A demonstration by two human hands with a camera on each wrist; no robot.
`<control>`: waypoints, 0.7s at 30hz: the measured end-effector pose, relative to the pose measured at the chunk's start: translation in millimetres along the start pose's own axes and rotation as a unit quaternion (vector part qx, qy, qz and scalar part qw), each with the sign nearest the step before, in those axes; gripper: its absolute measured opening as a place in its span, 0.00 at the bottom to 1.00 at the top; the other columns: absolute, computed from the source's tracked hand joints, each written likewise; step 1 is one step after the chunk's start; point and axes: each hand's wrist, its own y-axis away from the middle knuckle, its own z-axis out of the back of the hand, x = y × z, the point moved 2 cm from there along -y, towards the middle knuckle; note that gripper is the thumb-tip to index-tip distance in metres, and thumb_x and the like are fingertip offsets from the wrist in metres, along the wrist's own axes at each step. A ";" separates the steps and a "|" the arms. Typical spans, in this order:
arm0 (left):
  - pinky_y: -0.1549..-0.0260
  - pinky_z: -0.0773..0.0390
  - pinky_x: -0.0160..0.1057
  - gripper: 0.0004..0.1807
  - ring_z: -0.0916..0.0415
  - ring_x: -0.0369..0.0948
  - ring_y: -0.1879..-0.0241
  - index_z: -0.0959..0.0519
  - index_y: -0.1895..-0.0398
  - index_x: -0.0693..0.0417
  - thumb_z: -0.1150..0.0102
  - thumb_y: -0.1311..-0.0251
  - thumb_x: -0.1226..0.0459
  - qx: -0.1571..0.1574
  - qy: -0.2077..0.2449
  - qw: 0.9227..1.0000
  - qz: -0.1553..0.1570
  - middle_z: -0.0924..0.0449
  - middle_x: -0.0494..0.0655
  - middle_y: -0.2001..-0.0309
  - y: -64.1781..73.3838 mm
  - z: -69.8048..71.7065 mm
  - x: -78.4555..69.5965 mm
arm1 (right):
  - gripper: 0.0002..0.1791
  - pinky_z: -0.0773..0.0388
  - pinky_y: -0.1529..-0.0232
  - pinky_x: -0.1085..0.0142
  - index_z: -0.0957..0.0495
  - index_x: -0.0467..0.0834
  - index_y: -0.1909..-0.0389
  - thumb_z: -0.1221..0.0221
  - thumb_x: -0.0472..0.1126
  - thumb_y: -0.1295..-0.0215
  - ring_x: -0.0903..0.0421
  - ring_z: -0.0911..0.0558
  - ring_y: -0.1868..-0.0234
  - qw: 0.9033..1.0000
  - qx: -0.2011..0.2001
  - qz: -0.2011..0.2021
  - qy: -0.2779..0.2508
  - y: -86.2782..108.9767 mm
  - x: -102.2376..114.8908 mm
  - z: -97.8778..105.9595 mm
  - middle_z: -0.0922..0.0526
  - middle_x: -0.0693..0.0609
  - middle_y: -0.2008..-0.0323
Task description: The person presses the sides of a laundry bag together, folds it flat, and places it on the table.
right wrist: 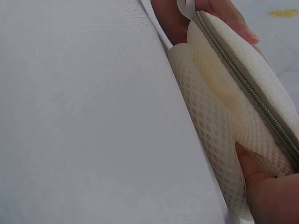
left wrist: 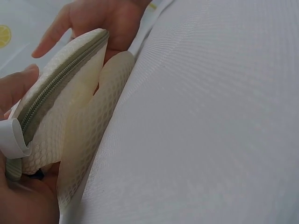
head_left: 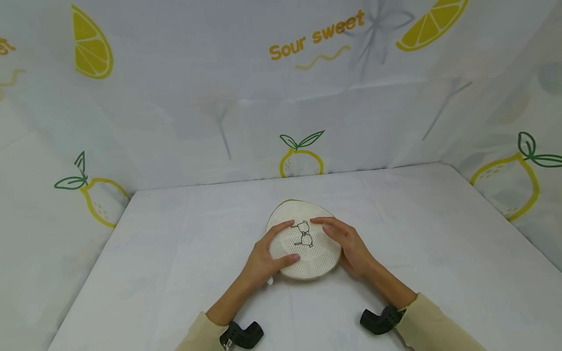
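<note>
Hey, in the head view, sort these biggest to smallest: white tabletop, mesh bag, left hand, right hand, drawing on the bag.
1. White tabletop
2. Mesh bag
3. Left hand and right hand: too alike to rank
4. Drawing

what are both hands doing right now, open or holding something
Left hand: closed, holding the left side of the white mesh pouch.
Right hand: closed, holding the right side of the same pouch.

In the head view, you can read "Sour sweet" (head_left: 317,35) in orange lettering on the white back cloth (head_left: 175,131). At the left edge, you see an orange lettering fragment (head_left: 6,46) on the cloth, cut off and not fully legible.
</note>
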 end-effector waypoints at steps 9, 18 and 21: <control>0.36 0.44 0.51 0.39 0.43 0.38 0.33 0.33 0.34 0.27 0.27 0.50 0.59 -0.013 -0.016 1.000 0.007 0.36 0.32 0.34 -11.2 -4.1 36.7 | 0.21 0.24 0.50 0.62 0.28 0.32 0.42 0.51 0.43 0.26 0.52 0.29 0.40 0.999 -0.028 -0.020 0.000 -2.0 0.0 2.0 0.32 0.44 0.38; 0.38 0.41 0.53 0.38 0.40 0.38 0.34 0.33 0.36 0.19 0.28 0.52 0.49 -0.026 -0.040 0.999 -0.002 0.34 0.29 0.36 -10.9 -4.3 39.4 | 0.22 0.24 0.50 0.61 0.28 0.31 0.43 0.52 0.45 0.26 0.53 0.28 0.40 0.999 -0.033 -0.017 -0.014 -1.9 1.1 1.9 0.29 0.46 0.40; 0.38 0.41 0.54 0.38 0.40 0.38 0.34 0.33 0.36 0.19 0.28 0.52 0.49 -0.027 -0.042 0.999 -0.001 0.34 0.28 0.36 -10.9 -3.6 39.2 | 0.23 0.24 0.49 0.61 0.28 0.31 0.43 0.53 0.46 0.25 0.53 0.30 0.39 0.999 -0.030 -0.014 -0.018 -2.0 2.1 0.9 0.29 0.45 0.39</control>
